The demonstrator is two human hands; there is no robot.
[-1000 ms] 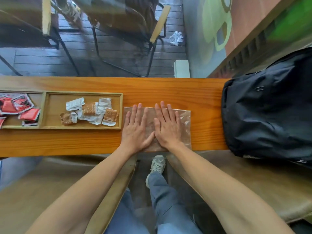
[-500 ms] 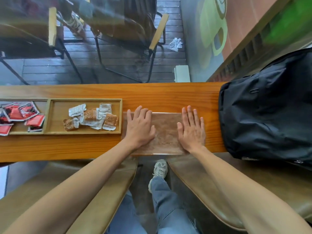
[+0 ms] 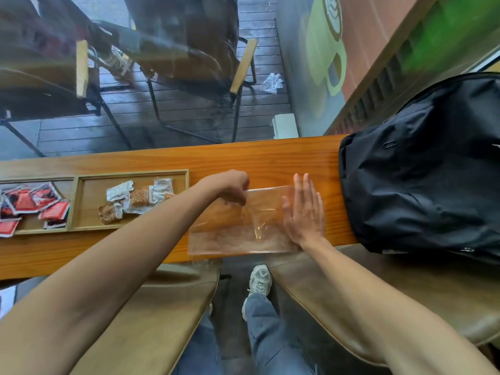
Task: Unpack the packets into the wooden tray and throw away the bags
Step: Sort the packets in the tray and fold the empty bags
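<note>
1. A clear bag [image 3: 238, 226] lies flat on the worktop [image 3: 257, 163], its near edge just past the worktop's front edge.
2. The left hand [image 3: 230, 186] has its fingers curled down onto the bag's far left corner and pinches the plastic there; that corner looks slightly lifted and creased.
3. The right hand [image 3: 304, 209] lies flat, fingers straight and together, pressing the bag's right edge against the worktop.
4. The tray [image 3: 132, 173] sits just left of the bag, with the left forearm crossing its near right corner.
5. Its right compartment holds brown-and-white packets [image 3: 135, 197] in a loose pile.
6. Its left compartment holds red packets [image 3: 27, 203], some overlapping one another.
7. A black backpack [image 3: 422, 163] rests on the right end of the worktop, near the right hand but apart from it.
8. A crumpled clear bag [image 3: 272, 82] lies on the dark floor beyond the worktop.
</note>
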